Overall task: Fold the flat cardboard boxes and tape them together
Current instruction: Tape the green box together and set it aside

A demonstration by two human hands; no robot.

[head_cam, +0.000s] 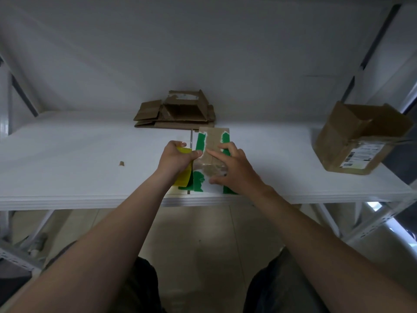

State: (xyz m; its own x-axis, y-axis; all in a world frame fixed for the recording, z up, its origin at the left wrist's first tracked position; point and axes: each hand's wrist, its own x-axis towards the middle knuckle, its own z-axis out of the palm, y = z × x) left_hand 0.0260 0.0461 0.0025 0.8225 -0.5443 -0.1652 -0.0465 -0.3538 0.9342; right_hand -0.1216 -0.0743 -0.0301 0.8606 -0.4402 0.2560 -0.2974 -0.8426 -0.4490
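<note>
The left grip [174, 158] is curled tight round a yellow tape roll [182, 178], just left of the box. The right grip [234, 168] holds nothing and lies spread, its fairly straight fingers pressing a clear tape strip [208, 169] onto the small box [213, 137]. The box sits between both grips at the white worktop's [67, 154] near edge and is brown cardboard with torn green and white patches. Beyond the grips lies flattened cardboard [178, 114]. Well to the right stands an open labelled carton [358, 141].
</note>
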